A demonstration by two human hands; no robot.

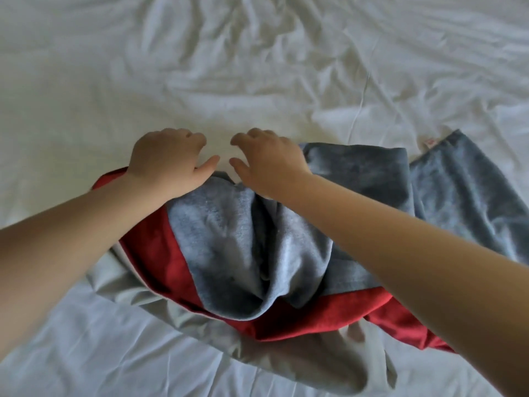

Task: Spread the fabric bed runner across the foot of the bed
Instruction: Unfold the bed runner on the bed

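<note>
Your forearms cover part of the bed runner, a bunched heap of soft grey-blue plush, red cloth and smooth pale grey lining on the wrinkled white bed. Your left hand and right hand rest palm-down at its far edge, fingers loosely curled, gripping nothing. The grey plush trails off right, out of frame.

A matt, wrinkled white cotton-like sheet is seen. The runner is shown as soft, napped grey fleece, backed by matt red cloth and a smooth, faintly sheeny pale grey lining.
</note>
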